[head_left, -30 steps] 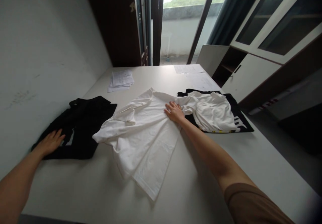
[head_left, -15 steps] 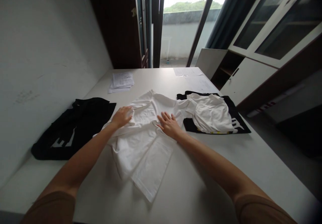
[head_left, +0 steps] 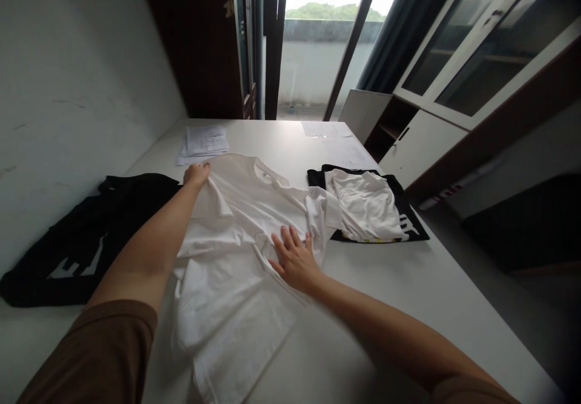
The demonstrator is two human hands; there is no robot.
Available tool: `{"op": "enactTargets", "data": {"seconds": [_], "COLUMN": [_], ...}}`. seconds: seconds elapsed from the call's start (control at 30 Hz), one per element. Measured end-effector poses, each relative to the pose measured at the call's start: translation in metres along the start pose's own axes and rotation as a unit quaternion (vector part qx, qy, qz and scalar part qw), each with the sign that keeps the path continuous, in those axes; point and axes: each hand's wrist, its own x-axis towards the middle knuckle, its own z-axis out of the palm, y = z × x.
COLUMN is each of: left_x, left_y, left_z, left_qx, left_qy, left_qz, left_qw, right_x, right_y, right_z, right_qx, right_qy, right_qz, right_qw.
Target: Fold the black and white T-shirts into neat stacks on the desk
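A white T-shirt (head_left: 245,210) lies spread and wrinkled over the white table, its collar toward the far side. My left hand (head_left: 196,174) is closed on the shirt's far left shoulder, fingers curled round the cloth. Flat on the middle of the shirt rests my right hand (head_left: 296,259), fingers spread, pressing on the fabric. The shirt's right sleeve reaches toward a folded white garment (head_left: 367,204). Its lower part is creased and runs down to the near side of the table.
A black garment with white print (head_left: 104,228) lies at the left by the wall. Under the folded white garment is another black garment (head_left: 415,225). Papers (head_left: 206,140) lie at the back left, and more sheets (head_left: 327,129) at the back right. Cabinets (head_left: 431,144) stand beyond the table (head_left: 454,313).
My left hand has moved away from me and left, pulling the shirt's shoulder outward, so the collar shows. My right hand stays flat on the cloth, slightly nearer. The view has shifted a little.
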Motion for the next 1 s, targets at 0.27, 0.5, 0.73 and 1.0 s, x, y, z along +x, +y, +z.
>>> {"op": "enactTargets", "data": {"seconds": [0.27,0.5,0.73,1.0], "left_x": [-0.062,-0.12,-0.134,-0.156], "left_y": [0.015,0.021,-0.046,-0.14], "left_z": [-0.002,0.002,-0.031,-0.09], "left_qx": [0.024,0.13,0.187,0.269], "left_qy": [0.01,-0.123,-0.155,-0.042], "left_qz": [0.009,0.287,0.209,-0.034], "left_qw": [1.0,0.941,0.947,0.962], "right_x": [0.026,0.095,0.118,0.14], "right_y": [0.013,0.083,0.13,0.147], "right_z": [-0.01,-0.028,-0.022,-0.018], "right_qx": [0.041,0.075,-0.031,-0.027], "right_qy": [0.025,0.132,0.117,0.057], "right_qz": [0.018,0.115,0.183,0.089], "right_qw": [0.999,0.982,0.976,0.994]}}
